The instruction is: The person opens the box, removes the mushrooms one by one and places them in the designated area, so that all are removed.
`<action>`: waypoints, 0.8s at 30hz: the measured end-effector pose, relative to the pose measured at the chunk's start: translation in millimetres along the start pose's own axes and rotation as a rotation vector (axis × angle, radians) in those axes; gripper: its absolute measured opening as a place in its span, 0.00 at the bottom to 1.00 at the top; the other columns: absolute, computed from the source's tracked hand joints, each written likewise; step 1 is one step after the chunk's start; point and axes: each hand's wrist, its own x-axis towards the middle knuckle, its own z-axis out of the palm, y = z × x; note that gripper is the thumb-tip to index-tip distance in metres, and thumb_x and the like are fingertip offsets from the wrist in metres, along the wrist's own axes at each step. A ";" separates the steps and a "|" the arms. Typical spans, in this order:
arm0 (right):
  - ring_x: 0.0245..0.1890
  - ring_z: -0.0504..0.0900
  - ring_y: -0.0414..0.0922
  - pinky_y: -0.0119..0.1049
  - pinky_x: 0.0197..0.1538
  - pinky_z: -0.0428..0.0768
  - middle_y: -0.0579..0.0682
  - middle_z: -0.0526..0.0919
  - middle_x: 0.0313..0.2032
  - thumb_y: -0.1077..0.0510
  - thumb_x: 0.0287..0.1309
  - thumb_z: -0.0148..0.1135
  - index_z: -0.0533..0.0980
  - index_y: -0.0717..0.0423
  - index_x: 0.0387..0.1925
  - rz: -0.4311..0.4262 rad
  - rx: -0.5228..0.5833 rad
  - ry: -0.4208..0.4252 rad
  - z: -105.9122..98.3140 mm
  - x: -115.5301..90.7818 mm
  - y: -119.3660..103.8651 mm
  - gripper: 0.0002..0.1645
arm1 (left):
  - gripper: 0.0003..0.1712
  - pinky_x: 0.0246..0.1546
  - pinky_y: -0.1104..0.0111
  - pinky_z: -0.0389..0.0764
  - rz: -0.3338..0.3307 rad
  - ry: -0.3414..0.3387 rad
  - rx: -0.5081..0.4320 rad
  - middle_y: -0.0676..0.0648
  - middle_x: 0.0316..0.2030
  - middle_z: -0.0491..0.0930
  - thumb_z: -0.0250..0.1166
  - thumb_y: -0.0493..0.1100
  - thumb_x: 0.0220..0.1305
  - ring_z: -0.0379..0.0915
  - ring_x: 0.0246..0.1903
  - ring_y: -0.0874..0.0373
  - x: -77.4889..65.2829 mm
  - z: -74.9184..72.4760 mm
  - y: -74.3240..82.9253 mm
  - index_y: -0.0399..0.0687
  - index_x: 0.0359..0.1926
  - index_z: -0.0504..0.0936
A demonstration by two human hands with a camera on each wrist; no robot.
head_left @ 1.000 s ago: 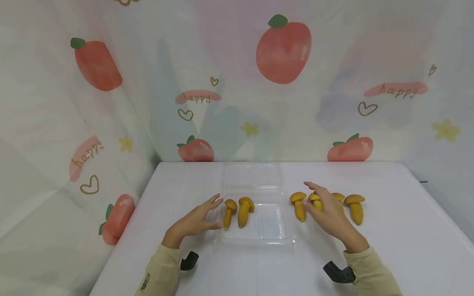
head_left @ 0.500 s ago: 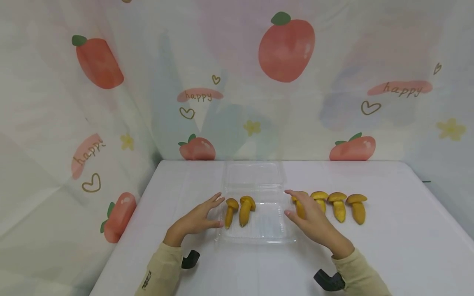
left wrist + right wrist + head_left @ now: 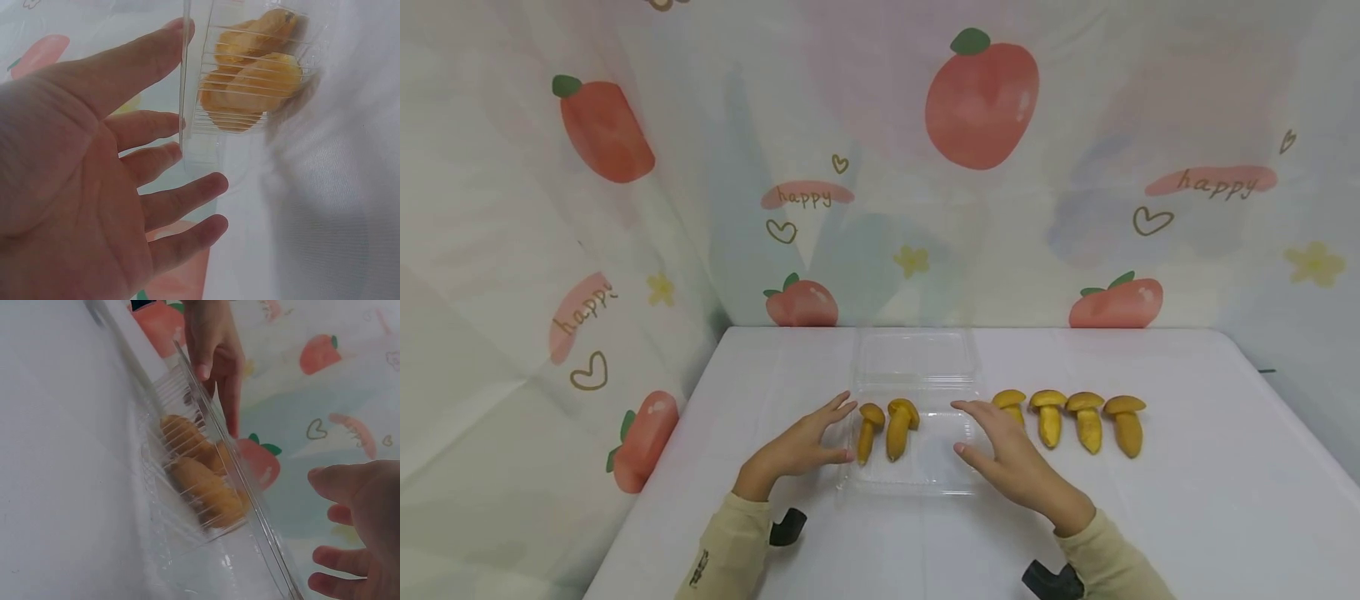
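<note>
A clear plastic clamshell container lies on the table with its lid folded back. Two yellow-brown mushrooms lie side by side in its left half; through the ribbed wall both mushrooms show in the left wrist view. My left hand is at the container's left side, fingers spread, thumb and fingertips right at the rim. My right hand, fingers extended and apart, holds nothing and overlaps the container's right edge. It partly hides the nearest mushroom outside the container.
To the right of the container, several more mushrooms lie in a row, caps away from me. A white cloth covers the table. Behind it hangs a printed fabric backdrop with fruit and hearts.
My right hand has moved left from over the row of mushrooms to the container's right edge, uncovering most of the row. My left hand has stayed at the container's left side.
</note>
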 end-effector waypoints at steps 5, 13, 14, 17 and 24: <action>0.65 0.74 0.59 0.64 0.65 0.73 0.56 0.78 0.63 0.55 0.64 0.67 0.71 0.54 0.67 -0.010 -0.021 -0.006 5.4 1.7 -5.0 0.32 | 0.47 0.75 0.41 0.56 -0.004 -0.005 0.000 0.41 0.81 0.47 0.70 0.48 0.65 0.46 0.79 0.39 0.5 0.1 1.3 0.44 0.78 0.58; 0.65 0.75 0.58 0.64 0.64 0.73 0.56 0.76 0.64 0.54 0.65 0.66 0.70 0.53 0.69 -0.010 0.012 -0.065 16.3 10.1 -19.7 0.32 | 0.47 0.75 0.40 0.57 0.001 0.000 0.014 0.40 0.81 0.48 0.71 0.48 0.65 0.47 0.79 0.38 -0.7 -1.9 2.8 0.43 0.78 0.57; 0.65 0.75 0.58 0.63 0.65 0.74 0.56 0.76 0.65 0.53 0.66 0.66 0.69 0.52 0.69 -0.006 0.022 -0.085 18.0 11.7 -21.5 0.33 | 0.47 0.75 0.40 0.57 0.002 0.002 0.015 0.40 0.81 0.48 0.71 0.48 0.65 0.47 0.79 0.38 -0.7 -2.1 2.8 0.43 0.78 0.57; 0.67 0.73 0.59 0.63 0.66 0.73 0.57 0.73 0.67 0.52 0.68 0.64 0.67 0.54 0.71 0.010 0.059 -0.144 23.9 16.2 -25.4 0.33 | 0.47 0.75 0.40 0.57 0.003 0.001 0.017 0.40 0.81 0.48 0.70 0.48 0.65 0.47 0.79 0.39 -0.7 -1.9 2.2 0.43 0.78 0.57; 0.67 0.73 0.59 0.60 0.68 0.73 0.59 0.71 0.67 0.53 0.67 0.64 0.68 0.57 0.71 0.066 0.099 -0.181 38.0 22.8 -28.5 0.34 | 0.47 0.75 0.40 0.57 -0.002 0.001 0.019 0.41 0.81 0.48 0.71 0.48 0.65 0.46 0.79 0.39 -1.3 -1.0 2.4 0.44 0.78 0.58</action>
